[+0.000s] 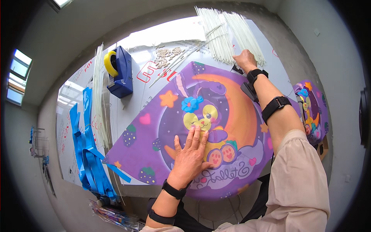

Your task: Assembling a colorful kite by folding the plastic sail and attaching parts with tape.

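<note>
A purple kite cloth (131,152), printed with a cartoon rabbit, an orange moon, stars and strawberries, lies spread over the near part of the table, and its lower side hangs past the front edge. My left hand (192,151) rests flat on the middle of the print, fingers stretched out. Beyond the cloth's far right side, my right hand (245,61) is closed at the near ends of the thin white rods (243,34). Its fingertips are partly hidden, so what they pinch does not show. A second bundle of white rods (217,36) lies just left of it.
A blue tape dispenser (123,73) with yellow tape stands far left of the cloth. Small brown tubes (164,56) lie scattered beside loose rods. Blue straps (89,162) and a long rod bundle (99,96) occupy the left side. More purple printed cloth (315,104) sits at right.
</note>
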The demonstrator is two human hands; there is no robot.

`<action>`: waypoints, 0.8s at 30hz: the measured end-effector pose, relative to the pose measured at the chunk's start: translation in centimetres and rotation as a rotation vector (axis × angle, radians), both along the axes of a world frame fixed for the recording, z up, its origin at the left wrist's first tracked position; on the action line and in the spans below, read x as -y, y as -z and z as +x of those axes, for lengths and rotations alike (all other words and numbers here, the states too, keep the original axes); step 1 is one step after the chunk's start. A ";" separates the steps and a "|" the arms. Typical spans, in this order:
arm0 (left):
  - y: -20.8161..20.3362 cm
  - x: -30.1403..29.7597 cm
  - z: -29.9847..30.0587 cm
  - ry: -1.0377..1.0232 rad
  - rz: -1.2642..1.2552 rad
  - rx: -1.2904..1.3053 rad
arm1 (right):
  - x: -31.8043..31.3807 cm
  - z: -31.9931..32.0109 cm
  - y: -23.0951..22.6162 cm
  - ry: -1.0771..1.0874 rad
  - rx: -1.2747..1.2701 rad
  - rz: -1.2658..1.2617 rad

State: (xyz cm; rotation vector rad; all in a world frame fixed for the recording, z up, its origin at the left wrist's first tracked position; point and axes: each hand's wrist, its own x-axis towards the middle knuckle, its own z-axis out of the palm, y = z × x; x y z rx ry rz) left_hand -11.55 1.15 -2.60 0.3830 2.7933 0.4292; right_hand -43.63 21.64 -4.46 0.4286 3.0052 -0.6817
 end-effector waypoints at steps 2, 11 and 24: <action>0.2 0.0 -0.2 0.004 0.015 0.007 | 0.3 0.2 0.1 0.015 -0.010 0.031; 0.2 0.1 0.0 0.007 0.036 -0.006 | 0.6 -0.3 0.4 -0.010 -0.044 0.126; 0.5 0.0 -0.2 0.003 0.048 0.003 | 2.3 -0.6 0.9 -0.242 -0.317 0.078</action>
